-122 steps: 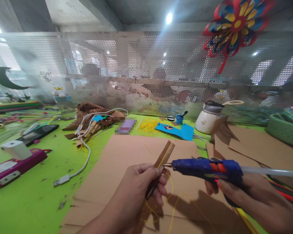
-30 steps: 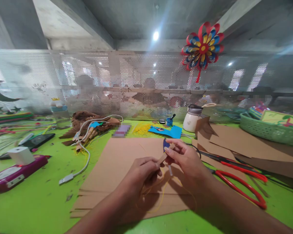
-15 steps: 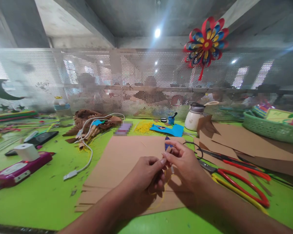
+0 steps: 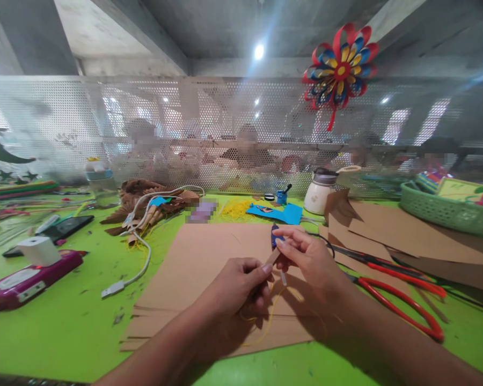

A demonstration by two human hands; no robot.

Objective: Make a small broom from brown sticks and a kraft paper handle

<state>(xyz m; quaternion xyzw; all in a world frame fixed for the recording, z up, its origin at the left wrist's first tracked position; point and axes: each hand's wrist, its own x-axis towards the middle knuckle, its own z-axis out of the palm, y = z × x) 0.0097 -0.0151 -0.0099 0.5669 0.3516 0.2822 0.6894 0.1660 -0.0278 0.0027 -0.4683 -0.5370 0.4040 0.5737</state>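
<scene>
Over a stack of brown kraft paper sheets (image 4: 201, 257), my left hand (image 4: 241, 287) is closed, pinching the lower end of a small brown paper strip (image 4: 273, 257). My right hand (image 4: 306, 257) has its thumb and fingers closed on the upper end of that strip. Yellow thread (image 4: 274, 308) hangs in loops beneath both hands onto the paper. Just behind my right fingers lies a dark blue tool (image 4: 274, 236), partly covered. It looks like a glue gun, with a white stick (image 4: 283, 277) showing below my right hand.
Red-handled scissors (image 4: 402, 303) lie by my right forearm. A purple power strip (image 4: 32, 279) and white cable (image 4: 145, 262) are at left. Behind stand a blue pot (image 4: 282, 197), white jug (image 4: 320, 193), yellow thread pile (image 4: 235, 210) and green basket (image 4: 446, 212). A perforated screen (image 4: 217, 107) closes the back.
My right hand has shifted slightly right, away from my left, and more of the paper strip shows between them. My right forearm now covers the yellow scissor handle.
</scene>
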